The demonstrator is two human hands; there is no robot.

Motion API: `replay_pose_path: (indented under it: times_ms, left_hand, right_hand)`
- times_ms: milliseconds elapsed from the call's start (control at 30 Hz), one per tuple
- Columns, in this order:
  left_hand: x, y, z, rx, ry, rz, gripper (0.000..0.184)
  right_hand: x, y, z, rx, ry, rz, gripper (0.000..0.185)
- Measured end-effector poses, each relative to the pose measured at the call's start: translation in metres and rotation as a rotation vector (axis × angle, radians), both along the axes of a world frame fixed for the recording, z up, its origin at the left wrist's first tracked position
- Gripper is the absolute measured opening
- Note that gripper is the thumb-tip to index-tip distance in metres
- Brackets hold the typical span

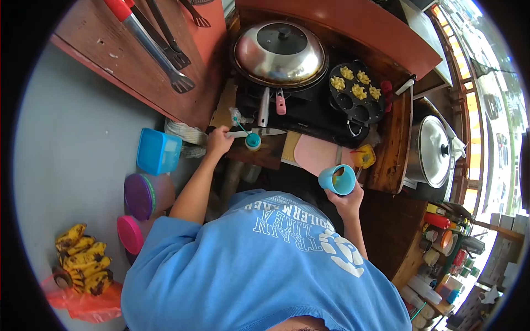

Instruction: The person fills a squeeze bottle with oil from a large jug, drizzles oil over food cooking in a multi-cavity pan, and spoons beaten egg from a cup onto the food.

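Observation:
My left hand (220, 142) is closed at the end of the pale handle of a kitchen knife (270, 132), whose blade lies over the wooden counter (265, 155). In front of the blade stands a small jar (253, 143) with a teal rim and a teal stick leaning out of it. My right hand (348, 202) grips a light blue cup (343, 183) from below and the side. The cup is tilted toward me; a spoon (338, 172) and something yellowish show inside. Behind the cup lies a pink cutting board (316, 155).
A lidded pan (281, 55) and a dark moulded pan (356, 99) with several yellow portions sit on the stove (303, 121). A yellow packet (364, 156) lies right of the board. Left are a blue container (159, 151) and bananas (85, 259); right, a large pot (430, 151).

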State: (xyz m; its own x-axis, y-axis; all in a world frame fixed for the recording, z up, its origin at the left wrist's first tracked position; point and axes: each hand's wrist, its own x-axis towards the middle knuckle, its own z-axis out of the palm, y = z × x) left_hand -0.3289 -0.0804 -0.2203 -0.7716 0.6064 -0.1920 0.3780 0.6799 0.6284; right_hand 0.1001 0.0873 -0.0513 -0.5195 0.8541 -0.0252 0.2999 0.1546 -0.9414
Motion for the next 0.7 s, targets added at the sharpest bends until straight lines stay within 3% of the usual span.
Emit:
replay_pose_path:
  times_ms: [100, 233, 300, 400, 467, 533, 567, 633, 700]
  left_hand:
    - [-0.008, 0.035, -0.014, 0.054, 0.193, 0.125, 0.048]
    - [-0.024, 0.064, -0.048, 0.112, 0.158, 0.077, 0.050]
    - [-0.036, 0.067, -0.073, 0.118, 0.030, 0.084, 0.040]
    - [-0.037, 0.062, -0.048, 0.050, 0.051, 0.132, 0.029]
    - [-0.033, 0.057, -0.043, 0.153, 0.084, 0.179, 0.022]
    - [-0.037, 0.053, -0.042, 0.200, -0.193, 0.272, 0.024]
    - [-0.037, 0.051, -0.045, 0.196, -0.192, 0.265, 0.024]
    - [-0.031, 0.047, -0.043, 0.235, 0.115, 0.147, 0.034]
    - [-0.021, 0.041, -0.032, 0.126, 0.148, 0.171, 0.042]
  right_hand:
    - [-0.017, -0.018, -0.003, -0.042, 0.023, -0.036, 0.056]
    - [-0.017, -0.030, -0.007, -0.007, -0.027, -0.050, 0.056]
    - [-0.013, -0.033, -0.011, 0.026, -0.065, -0.046, 0.056]
    - [-0.012, -0.039, -0.008, 0.018, -0.096, -0.089, 0.055]
    - [-0.010, -0.039, -0.015, 0.010, -0.092, -0.110, 0.054]
    - [-0.010, -0.039, -0.019, -0.001, -0.083, -0.134, 0.054]
    - [-0.009, -0.038, -0.020, 0.016, -0.104, -0.124, 0.053]
    - [-0.010, -0.037, -0.020, 0.031, -0.128, -0.117, 0.053]
    - [-0.009, -0.034, -0.019, 0.048, -0.148, -0.099, 0.053]
